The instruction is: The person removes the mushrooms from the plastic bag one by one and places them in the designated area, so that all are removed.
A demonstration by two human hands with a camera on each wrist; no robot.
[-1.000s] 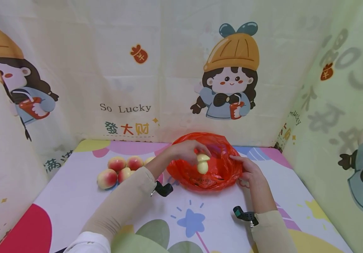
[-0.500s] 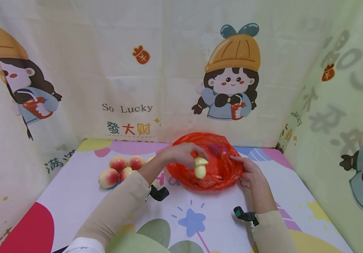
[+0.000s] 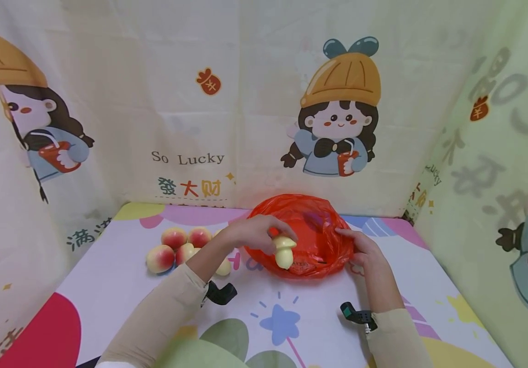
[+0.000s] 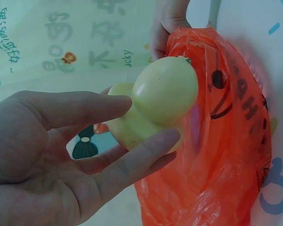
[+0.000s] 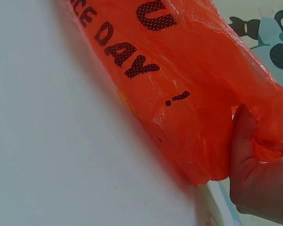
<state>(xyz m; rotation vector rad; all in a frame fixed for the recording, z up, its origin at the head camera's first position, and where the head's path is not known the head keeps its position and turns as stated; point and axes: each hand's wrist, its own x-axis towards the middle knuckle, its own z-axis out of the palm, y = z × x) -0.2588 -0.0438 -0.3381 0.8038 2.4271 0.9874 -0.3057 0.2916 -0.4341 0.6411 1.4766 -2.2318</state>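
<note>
My left hand (image 3: 259,234) pinches a pale yellow two-lobed thing (image 3: 284,258) between thumb and fingers. It looks like a mushroom in the head view; the left wrist view shows a smooth round lobe (image 4: 165,89) with a small stem nub, and a second lobe behind the fingers. It hangs over the near-left part of a red plastic bag (image 3: 310,204) whose mouth gapes upward. On the bag's right side, my right hand (image 3: 362,245) grips the rim, the thumb (image 5: 243,136) outside against the film. The bag (image 5: 179,132) carries black printed letters.
Several red-and-yellow peaches (image 3: 160,259) sit clustered on the table at left, partly behind the left forearm. A pale yellow rounded thing (image 3: 223,267) lies beside that forearm. Printed cloth walls (image 3: 255,102) enclose the table's back and sides.
My left hand has drawn the pale yellow thing from over the bag's middle toward the near left. My right hand keeps its grip on the rim.
</note>
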